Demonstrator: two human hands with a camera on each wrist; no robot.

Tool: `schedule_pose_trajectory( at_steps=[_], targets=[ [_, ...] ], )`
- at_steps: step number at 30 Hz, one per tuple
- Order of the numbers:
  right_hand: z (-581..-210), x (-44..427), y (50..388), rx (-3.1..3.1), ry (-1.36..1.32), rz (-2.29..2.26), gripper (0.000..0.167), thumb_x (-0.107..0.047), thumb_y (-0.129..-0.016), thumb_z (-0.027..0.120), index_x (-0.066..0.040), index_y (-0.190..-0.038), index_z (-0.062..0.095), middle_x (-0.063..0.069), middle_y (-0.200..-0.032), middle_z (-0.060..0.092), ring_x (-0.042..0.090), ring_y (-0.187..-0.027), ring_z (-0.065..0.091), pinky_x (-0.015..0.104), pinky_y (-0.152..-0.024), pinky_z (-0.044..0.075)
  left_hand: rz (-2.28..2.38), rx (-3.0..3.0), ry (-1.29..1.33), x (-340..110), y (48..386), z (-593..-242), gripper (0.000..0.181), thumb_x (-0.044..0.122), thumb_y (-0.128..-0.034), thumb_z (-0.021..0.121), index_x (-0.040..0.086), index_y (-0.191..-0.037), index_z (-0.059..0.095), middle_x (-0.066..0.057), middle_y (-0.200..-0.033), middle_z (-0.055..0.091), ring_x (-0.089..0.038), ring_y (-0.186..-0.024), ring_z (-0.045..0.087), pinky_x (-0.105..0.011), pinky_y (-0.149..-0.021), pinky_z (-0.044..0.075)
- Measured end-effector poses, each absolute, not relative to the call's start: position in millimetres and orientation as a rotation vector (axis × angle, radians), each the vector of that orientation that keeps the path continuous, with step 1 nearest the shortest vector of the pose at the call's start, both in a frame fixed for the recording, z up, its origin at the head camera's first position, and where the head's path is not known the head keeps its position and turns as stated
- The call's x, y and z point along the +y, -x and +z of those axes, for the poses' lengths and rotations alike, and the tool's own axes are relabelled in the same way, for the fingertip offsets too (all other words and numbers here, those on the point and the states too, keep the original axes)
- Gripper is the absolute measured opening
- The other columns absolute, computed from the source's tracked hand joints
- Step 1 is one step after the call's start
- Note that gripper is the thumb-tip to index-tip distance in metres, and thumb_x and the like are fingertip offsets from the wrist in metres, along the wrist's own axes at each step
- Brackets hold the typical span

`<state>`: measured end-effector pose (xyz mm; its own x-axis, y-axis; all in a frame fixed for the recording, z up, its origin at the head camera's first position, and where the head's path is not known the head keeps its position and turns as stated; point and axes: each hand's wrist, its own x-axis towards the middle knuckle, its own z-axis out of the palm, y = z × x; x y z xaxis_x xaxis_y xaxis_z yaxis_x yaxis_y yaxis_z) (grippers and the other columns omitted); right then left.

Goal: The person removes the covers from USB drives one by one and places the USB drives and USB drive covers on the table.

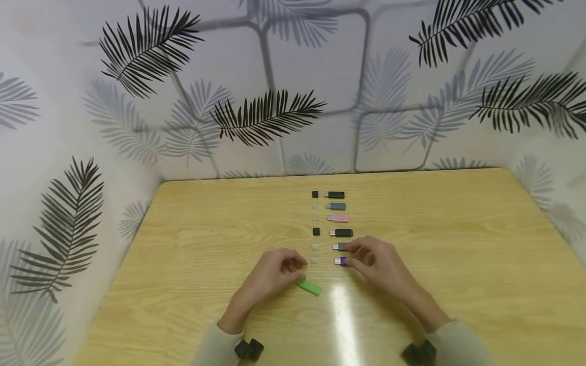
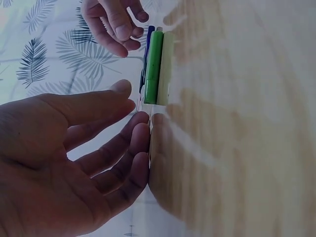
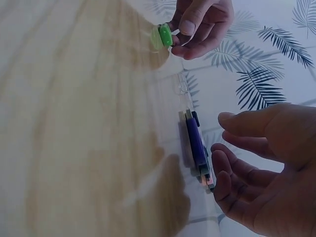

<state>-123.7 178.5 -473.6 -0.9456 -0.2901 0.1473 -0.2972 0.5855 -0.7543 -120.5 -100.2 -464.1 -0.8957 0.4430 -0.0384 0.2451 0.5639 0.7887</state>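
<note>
On the table lies a green USB stick (image 1: 310, 287), its metal plug not visible. Beside it is my left hand (image 1: 276, 272), fingers loosely bent; in the left wrist view, thumb and fingertips are apart with nothing between them. Uncapped, a purple USB stick (image 1: 343, 261) has its metal plug pointing left. My right hand (image 1: 377, 264) hovers by its right end and partly covers it and a grey USB stick (image 1: 340, 246) just behind. In the right wrist view, that hand's thumb and fingers are spread beside the purple stick. A clear cap (image 1: 314, 260) lies left of the purple stick.
Farther back, a column of uncapped sticks continues: a black stick (image 1: 341, 233), a pink stick (image 1: 338, 218), a grey stick (image 1: 336, 206) and another black stick (image 1: 334, 194). Clear and black caps (image 1: 316, 231) line up to their left. A leaf-patterned wall covering (image 1: 316, 147) borders the table.
</note>
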Motion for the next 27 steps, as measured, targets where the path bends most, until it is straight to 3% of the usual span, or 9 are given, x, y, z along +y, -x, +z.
schedule_pose_trajectory(
  at_steps=[7, 14, 27],
  targets=[
    [-476, 171, 118, -2.747, -0.545, 1.376, 0.026, -0.008, -0.089, 0.081, -0.007, -0.114, 0.073, 0.0, -0.099, 0.072, 0.012, -0.082, 0.065, 0.027, -0.07, 0.057, 1.146, 2.535, -0.65, -100, 114, -466, 0.023, 0.006, -0.0831, 0.085, 0.007, -0.105, 0.077, 0.001, -0.097, 0.07, -0.014, -0.088, 0.063, -0.027, -0.079, 0.053],
    [-477, 167, 114, -2.659, -0.591, 1.4, 0.028, -0.002, -0.087, 0.081, -0.005, -0.114, 0.072, 0.003, -0.099, 0.073, 0.013, -0.079, 0.065, 0.027, -0.067, 0.057, 0.977, 2.602, -0.736, -93, 112, -466, 0.017, 0.005, -0.0814, 0.087, 0.011, -0.094, 0.077, 0.005, -0.091, 0.067, -0.012, -0.087, 0.062, -0.026, -0.081, 0.052],
    [-465, 165, 106, -2.517, -0.765, 1.43, 0.036, 0.005, -0.081, 0.083, -0.004, -0.114, 0.071, 0.007, -0.096, 0.072, 0.013, -0.081, 0.068, 0.027, -0.067, 0.059, 1.078, 2.621, -0.767, -84, 113, -462, 0.013, 0.006, -0.0866, 0.082, 0.012, -0.097, 0.076, 0.004, -0.091, 0.071, -0.008, -0.083, 0.063, -0.026, -0.078, 0.054]
  ],
)
